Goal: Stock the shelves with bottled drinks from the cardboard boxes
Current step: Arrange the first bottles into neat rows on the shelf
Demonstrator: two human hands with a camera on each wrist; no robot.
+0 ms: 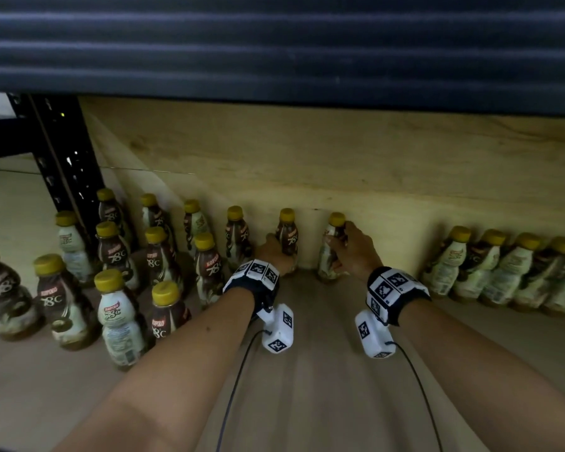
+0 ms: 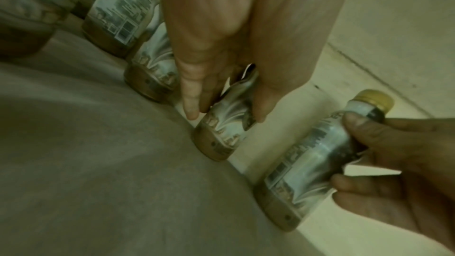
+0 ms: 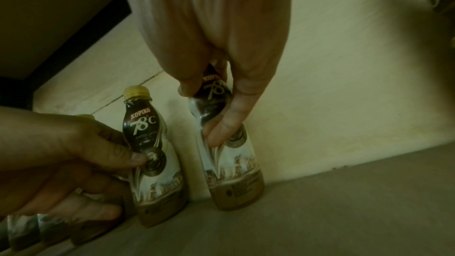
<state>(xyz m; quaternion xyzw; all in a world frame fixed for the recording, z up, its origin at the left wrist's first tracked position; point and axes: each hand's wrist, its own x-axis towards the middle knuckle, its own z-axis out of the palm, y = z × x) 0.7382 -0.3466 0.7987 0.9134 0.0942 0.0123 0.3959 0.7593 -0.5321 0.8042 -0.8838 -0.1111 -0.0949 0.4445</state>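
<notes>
Both hands reach to the back of the shelf (image 1: 323, 370), each holding 1 bottle upright against the pale wooden back panel (image 1: 340, 164). The left hand (image 1: 274, 252) has its grip wrapped round the brown-labelled bottle (image 1: 287, 236), fingers and thumb pinching its body. The right hand (image 1: 353, 249) has its grip curled round the pale-labelled bottle (image 1: 331, 252) near the shoulder. The 2 bottles stand just beside each other, their bases on the shelf. More yellow-capped bottles (image 1: 118, 314) stand in rows to the left, and another row (image 1: 503, 272) lines the back on the right.
</notes>
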